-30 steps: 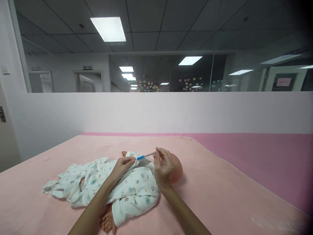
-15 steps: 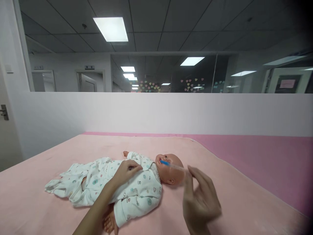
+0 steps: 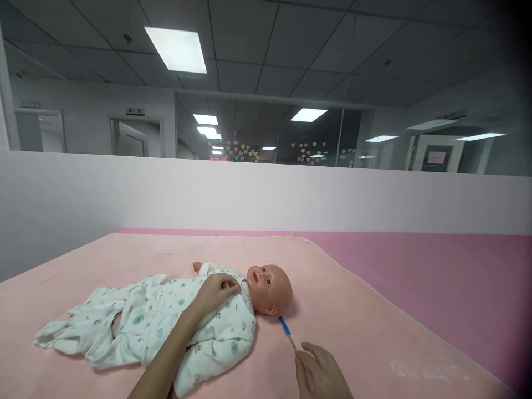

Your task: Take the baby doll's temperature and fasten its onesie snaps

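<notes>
A baby doll point(image 3: 270, 288) lies on its back with its head to the right, dressed in a white printed outfit point(image 3: 153, 310). On the doll's upper chest rests my left hand point(image 3: 216, 292), its thumb and finger curled together near the collar; anything between them is hidden. My right hand point(image 3: 320, 370), low and right of the head, pinches a thin stick by its clear shaft. The stick's blue end point(image 3: 285, 326) points up and left, just below the doll's ear. I cannot tell whether that end touches the sheet.
A pale pink sheet point(image 3: 357, 310) covers the surface under the doll. Darker pink point(image 3: 436, 271) shows beyond its right edge. Behind stands a white low wall point(image 3: 291, 197) with windows above it.
My right hand has drawn the stick away from the doll's mouth, down toward me beside the head. My left hand stays on the chest. The view has turned slightly right.
</notes>
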A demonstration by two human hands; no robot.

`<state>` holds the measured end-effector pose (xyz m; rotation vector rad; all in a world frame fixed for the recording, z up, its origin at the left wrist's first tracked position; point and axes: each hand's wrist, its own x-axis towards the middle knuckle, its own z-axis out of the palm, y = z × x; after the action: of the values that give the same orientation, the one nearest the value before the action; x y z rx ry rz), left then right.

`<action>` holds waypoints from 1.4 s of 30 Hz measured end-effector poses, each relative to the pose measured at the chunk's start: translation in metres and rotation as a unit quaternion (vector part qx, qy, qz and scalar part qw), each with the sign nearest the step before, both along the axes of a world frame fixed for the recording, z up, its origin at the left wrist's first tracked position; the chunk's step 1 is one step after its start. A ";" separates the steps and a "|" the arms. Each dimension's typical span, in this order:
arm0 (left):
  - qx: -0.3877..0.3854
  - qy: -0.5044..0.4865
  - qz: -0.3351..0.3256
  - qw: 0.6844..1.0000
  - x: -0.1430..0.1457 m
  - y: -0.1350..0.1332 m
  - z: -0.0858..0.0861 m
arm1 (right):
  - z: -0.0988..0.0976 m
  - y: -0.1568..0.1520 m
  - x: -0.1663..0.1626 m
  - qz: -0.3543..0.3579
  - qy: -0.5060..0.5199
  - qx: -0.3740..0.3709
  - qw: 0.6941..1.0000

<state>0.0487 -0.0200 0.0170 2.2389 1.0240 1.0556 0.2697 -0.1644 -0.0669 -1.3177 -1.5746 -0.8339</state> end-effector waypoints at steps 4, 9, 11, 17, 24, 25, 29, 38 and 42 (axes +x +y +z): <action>-0.059 -0.114 -0.010 0.992 -0.005 0.004 -0.005 | 0.057 0.029 -0.049 0.077 0.056 -0.096 0.991; -0.078 -0.154 -0.030 0.984 -0.007 0.007 -0.006 | 0.083 0.088 -0.094 0.099 -0.040 -0.239 0.965; -0.080 -0.166 -0.028 0.982 -0.007 0.008 -0.007 | 0.078 0.104 -0.098 0.099 -0.072 -0.252 0.960; -0.099 -0.185 -0.023 0.977 -0.009 0.007 -0.009 | 0.059 0.108 -0.091 0.193 -0.031 -0.199 0.960; -0.109 -0.175 -0.087 0.975 -0.010 -0.001 -0.004 | 0.050 0.110 -0.088 0.254 0.053 -0.089 0.962; -0.114 -0.169 -0.097 0.974 -0.010 -0.002 -0.003 | 0.050 0.110 -0.087 0.255 0.055 -0.082 0.962; -0.124 -0.147 -0.120 0.974 -0.011 -0.005 -0.001 | 0.049 0.111 -0.086 0.260 0.047 -0.065 0.962; -0.084 -0.065 -0.140 0.984 -0.015 -0.009 0.003 | 0.039 0.115 -0.089 0.246 0.050 -0.028 0.968; -0.082 -0.071 -0.142 0.984 -0.015 -0.007 0.000 | 0.036 0.117 -0.090 0.250 0.061 -0.030 0.966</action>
<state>0.0335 -0.0273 0.0169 2.0679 0.6804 0.9545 0.1795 -0.0470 -0.0314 -0.9256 -1.7349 -0.3862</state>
